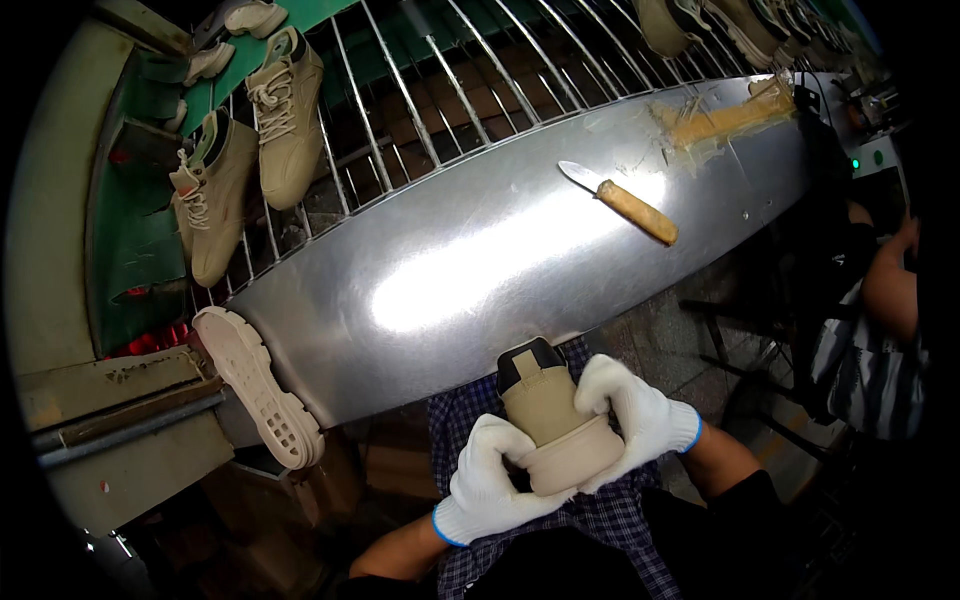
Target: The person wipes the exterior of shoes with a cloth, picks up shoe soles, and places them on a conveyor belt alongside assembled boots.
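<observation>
A beige shoe (545, 405) is held over my lap, its heel toward me and its dark collar lining away from me. Around its heel sits a pale sole (572, 456). My left hand (490, 485), in a white knitted glove, grips the shoe and sole from the left. On the right side my gloved right hand (637, 415) has its fingers bent against the shoe's upper and sole. The fingertips under the sole are hidden. A loose pale sole (258, 385) lies at the left end of the metal table, apart from both hands.
A wooden-handled knife (636, 211) lies on the shiny metal table (340, 350). Beyond are metal bars (440, 90) with laced beige shoes (288, 120) at left and more shoes (745, 30) at far right. Yellowed tape (735, 120) covers the table's far edge. Another person's arm (893, 280) shows at right.
</observation>
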Action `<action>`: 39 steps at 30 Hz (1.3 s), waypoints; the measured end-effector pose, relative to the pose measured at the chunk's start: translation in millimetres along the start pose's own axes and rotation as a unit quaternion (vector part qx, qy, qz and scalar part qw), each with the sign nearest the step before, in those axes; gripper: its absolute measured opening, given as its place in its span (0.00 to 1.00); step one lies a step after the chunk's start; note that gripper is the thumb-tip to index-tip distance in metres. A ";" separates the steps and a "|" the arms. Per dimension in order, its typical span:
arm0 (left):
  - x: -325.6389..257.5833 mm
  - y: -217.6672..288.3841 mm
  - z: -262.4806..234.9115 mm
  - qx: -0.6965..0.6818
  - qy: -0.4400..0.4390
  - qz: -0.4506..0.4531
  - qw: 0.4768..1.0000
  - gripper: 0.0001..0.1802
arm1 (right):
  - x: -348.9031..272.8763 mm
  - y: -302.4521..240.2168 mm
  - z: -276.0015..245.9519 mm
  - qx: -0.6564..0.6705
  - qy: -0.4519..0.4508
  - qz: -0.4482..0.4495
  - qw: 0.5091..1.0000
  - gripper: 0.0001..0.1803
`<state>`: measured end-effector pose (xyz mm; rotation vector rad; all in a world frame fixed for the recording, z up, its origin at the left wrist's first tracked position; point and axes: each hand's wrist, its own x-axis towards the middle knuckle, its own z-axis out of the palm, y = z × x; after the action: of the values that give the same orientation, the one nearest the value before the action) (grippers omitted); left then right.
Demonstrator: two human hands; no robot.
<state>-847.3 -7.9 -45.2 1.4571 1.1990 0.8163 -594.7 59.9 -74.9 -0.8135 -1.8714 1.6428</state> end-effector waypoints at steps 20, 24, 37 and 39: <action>61.3 65.6 -130.1 -0.142 0.285 0.164 0.934 0.14 | 104.4 -62.0 -33.4 0.009 0.019 0.044 0.999 0.32; 20.5 -3.1 -134.6 0.247 0.368 0.077 0.893 0.32 | 106.8 -30.0 -84.4 -0.370 0.213 0.001 0.904 0.22; 2.3 -60.6 -63.2 0.331 0.453 0.144 0.815 0.49 | 60.9 -17.0 -127.8 -0.417 0.249 0.107 0.868 0.19; 7.7 -37.0 -86.1 0.339 0.396 0.127 0.844 0.61 | 94.8 -85.0 -65.7 -0.476 0.158 0.060 0.863 0.21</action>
<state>-934.6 23.0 -61.5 1.9501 2.1009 1.3402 -621.1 166.2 17.4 -1.4881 -2.3678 0.4662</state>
